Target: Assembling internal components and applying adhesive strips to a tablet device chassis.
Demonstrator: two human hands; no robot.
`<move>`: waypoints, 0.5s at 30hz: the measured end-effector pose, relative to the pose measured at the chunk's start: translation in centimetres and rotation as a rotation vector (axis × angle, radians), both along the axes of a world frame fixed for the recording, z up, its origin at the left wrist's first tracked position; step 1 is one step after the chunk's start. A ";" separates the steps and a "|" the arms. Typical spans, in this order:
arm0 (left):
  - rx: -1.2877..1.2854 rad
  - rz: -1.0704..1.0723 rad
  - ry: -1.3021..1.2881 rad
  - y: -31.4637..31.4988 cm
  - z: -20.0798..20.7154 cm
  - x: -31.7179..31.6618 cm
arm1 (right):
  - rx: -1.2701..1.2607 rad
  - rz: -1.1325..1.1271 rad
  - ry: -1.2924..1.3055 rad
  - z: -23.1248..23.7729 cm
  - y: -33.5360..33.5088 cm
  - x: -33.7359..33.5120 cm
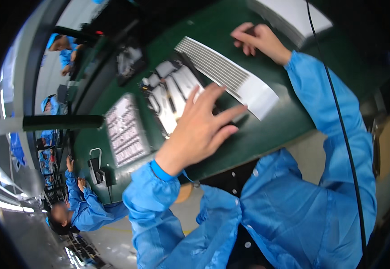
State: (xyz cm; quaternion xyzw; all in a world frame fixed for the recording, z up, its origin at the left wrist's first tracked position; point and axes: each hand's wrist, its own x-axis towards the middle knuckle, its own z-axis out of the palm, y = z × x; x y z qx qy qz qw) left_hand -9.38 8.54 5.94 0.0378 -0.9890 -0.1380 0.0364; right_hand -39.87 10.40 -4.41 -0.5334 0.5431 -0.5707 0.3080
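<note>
My left hand (pixel 199 127) is spread, palm down, above the near end of a dark-framed unit (pixel 166 101) with silver and white flat parts inside. Whether its fingertips touch the unit cannot be told. Beside it lies a white sheet (pixel 219 67) bearing rows of thin grey strips, its blank end near my left fingers. Farther right, my right hand (pixel 262 42) is held over the green table (pixel 289 96) with fingers curled in. Something dark shows between its thumb and fingers, too small and blurred to name.
Left of the unit sits a clear-edged tray (pixel 125 130) of small parts. A black tray (pixel 130 62) is behind it; a black device with a metal loop (pixel 95 168) stands at left. White sheets (pixel 293 20) lie far right. A cable (pixel 334 89) hangs down. A co-worker (pixel 87 208) sits left.
</note>
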 end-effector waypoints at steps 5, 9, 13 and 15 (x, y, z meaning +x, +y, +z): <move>-0.202 -0.052 -0.216 1.2 -2.4 -2.4 | 0.081 0.071 0.023 -1.3 2.5 -0.5; -0.295 -0.024 -0.211 2.0 -3.1 -2.1 | 0.212 0.168 -0.155 1.3 5.2 0.8; -0.253 -0.028 -0.214 1.7 -3.2 -2.5 | 0.138 0.217 -0.048 -0.3 5.6 3.3; -0.217 -0.008 -0.234 1.7 -3.1 -2.6 | 0.154 0.253 -0.067 -0.6 5.7 3.8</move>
